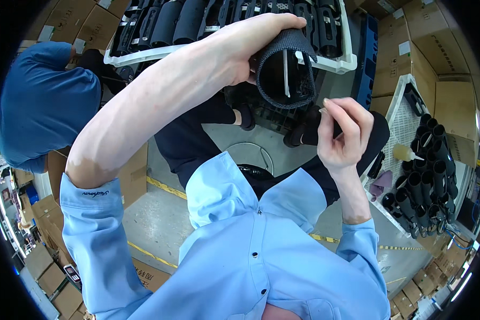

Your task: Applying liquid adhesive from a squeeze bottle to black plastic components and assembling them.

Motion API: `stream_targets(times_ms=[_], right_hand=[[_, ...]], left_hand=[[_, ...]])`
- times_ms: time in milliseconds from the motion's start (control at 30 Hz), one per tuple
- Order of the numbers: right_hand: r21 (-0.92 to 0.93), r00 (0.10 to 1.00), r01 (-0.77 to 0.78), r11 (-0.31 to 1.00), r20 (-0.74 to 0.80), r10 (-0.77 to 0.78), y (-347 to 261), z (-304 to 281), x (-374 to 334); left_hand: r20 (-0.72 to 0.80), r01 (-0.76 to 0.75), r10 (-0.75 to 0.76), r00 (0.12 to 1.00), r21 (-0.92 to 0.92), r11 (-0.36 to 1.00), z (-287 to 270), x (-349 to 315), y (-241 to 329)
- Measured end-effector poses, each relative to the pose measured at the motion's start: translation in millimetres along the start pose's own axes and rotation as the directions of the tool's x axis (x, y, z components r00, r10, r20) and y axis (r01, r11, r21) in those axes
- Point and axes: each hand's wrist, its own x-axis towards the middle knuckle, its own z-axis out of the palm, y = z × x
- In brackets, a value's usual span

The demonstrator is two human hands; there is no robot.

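Observation:
A hollow black tube (296, 41) with a mesh-textured outer skin is gripped in my left hand (261, 36). Its round opening faces me, and a thin pale strip (286, 74) shows inside the dark hollow. My left fingers wrap round its side and are partly hidden behind it. Just right of and below the tube's rim, my right hand (346, 133) is raised with thumb and fingertips pinched together, apart from the tube. Whatever sits between those fingertips, if anything, is too small to name.
Beyond the tube, a white tray (346, 63) carries several black shells. On the right, a white perforated tray (402, 114) bears black tubes, a yellowish squeeze bottle (402, 152) and a purple cloth (380, 184). A person in blue (48, 101) bends at left. Cardboard boxes (424, 40) stand around.

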Motion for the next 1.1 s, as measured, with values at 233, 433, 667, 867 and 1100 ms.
stream_targets(times_ms=[233,433,667,867,1100], right_hand=[[-0.111,0.988,-0.150,0.982,0.019,0.153,1,-4,19],[0.164,0.932,-0.316,0.934,0.237,0.274,22,-12,16],[0.442,0.965,-0.262,0.858,0.121,0.232,25,-1,8],[0.339,0.956,-0.293,0.894,0.127,0.265,27,-2,4],[0.358,0.983,-0.182,0.916,0.045,0.178,26,1,2]], left_hand=[[0.023,-0.002,0.001,1.000,0.061,0.998,-3,13,-2],[0.028,-0.086,0.084,0.996,0.069,0.994,-5,23,-11],[-0.107,-0.219,0.247,0.963,0.218,0.951,-2,-13,-13],[-0.011,-0.164,0.167,0.986,0.152,0.975,-2,-16,-14],[0.004,-0.121,0.121,0.993,0.104,0.987,-1,-8,-12]])
